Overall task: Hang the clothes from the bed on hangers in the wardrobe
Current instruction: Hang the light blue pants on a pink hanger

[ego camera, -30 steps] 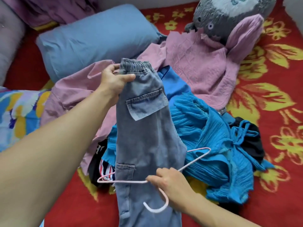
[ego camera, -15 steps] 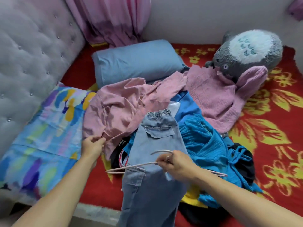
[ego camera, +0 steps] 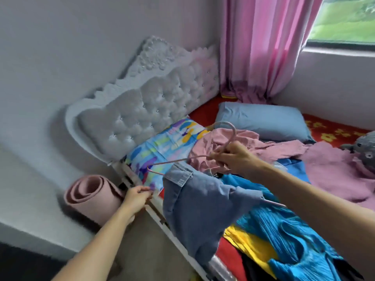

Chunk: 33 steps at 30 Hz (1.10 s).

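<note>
Right hand [ego camera: 233, 158] grips the pink hanger [ego camera: 182, 160] by its neck, jeans [ego camera: 203, 211] draped over it; left hand [ego camera: 136, 198] curls beside the near bed edge [ego camera: 160, 219], hold unclear

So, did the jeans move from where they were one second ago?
Yes. The jeans, draped over the hanger in the right hand, went left, off the clothes pile toward the colourful pillow.

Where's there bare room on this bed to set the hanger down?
For the hanger, bare red sheet shows between the blue pillow and the headboard, and right of the pillow along the wall. The middle is piled with pink clothes and blue clothes.
</note>
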Available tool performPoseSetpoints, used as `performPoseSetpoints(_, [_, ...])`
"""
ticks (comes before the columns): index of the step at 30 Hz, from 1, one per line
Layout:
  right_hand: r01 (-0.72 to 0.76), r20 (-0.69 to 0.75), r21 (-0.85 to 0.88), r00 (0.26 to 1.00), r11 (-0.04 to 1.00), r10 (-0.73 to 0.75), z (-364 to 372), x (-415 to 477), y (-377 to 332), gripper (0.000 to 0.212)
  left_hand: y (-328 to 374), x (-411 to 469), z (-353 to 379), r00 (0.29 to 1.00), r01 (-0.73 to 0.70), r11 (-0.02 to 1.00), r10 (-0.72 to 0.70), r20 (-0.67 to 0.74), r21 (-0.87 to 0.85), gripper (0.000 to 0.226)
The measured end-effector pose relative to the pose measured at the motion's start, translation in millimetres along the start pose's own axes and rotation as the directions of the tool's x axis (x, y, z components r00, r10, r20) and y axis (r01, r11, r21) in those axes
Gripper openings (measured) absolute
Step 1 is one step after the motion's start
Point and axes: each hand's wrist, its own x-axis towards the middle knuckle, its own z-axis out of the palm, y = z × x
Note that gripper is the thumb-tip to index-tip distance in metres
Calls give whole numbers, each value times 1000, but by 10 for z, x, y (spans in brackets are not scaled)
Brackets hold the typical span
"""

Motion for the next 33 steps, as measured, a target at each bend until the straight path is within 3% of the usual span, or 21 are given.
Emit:
performPoseSetpoints(4, [152, 96, -50, 984, 987, -147, 474, -142, -1007, 22, -119, -786, -909, 987, -21, 1000, 19, -161, -8, 9])
performPoseSetpoints(7, [219, 234, 28, 947, 975, -220, 983, -312, -1725, 15, -226, -1339, -1644, 962, -18, 999, 8, -272, -32, 4])
performPoseSetpoints(13, [366, 405, 120, 831, 923, -382, 2167, -844, -2847, 15, -733, -2449, -3046, 854, -11, 999, -10, -520, -37, 6])
performPoseSetpoints(17, [286, 492, 236, 789, 929, -368, 3031, -1167, -3316, 16, -1246, -3150, -3839, 778, 40, 998, -66, -625, -56, 10])
performPoseSetpoints(20, [159, 516, 310, 800, 937, -306, 3785, -1370, -3578, 17, -1617, -3620, -4361, 742, 73, 995, -103, -663, -73, 7])
performPoseSetpoints(28, [-104, 571, 433, 800, 895, -183, 5551, -1708, -4181, 20, -2358, -4278, -5650, 701, 138, 990, -115, -704, -24, 3])
performPoseSetpoints(33, [-151, 575, 505, 793, 850, -201, 6267, -1689, -4591, 17, -2554, -4355, -6153, 671, 110, 993, -103, -734, -38, 6])
